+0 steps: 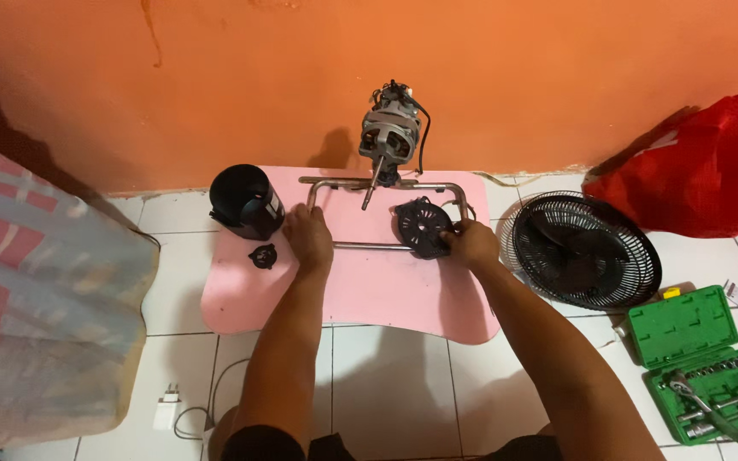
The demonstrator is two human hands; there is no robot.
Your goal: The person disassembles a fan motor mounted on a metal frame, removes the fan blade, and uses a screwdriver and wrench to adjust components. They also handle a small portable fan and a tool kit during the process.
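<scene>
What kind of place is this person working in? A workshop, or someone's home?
Probably a room at home, not a workshop. The person works on a white tiled floor at a low pink table against an orange wall, with a striped blanket and a phone charger nearby.

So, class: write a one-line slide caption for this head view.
Left hand grips metal frame under bare fan motor; right hand holds black round cover.

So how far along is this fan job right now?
Done: the fan grille lies off on the floor, the black housing stands aside, and the motor is bare. In hand: the left hand steadies the metal frame, and the right hand holds a black round plate. Nothing looks reassembled.
</scene>
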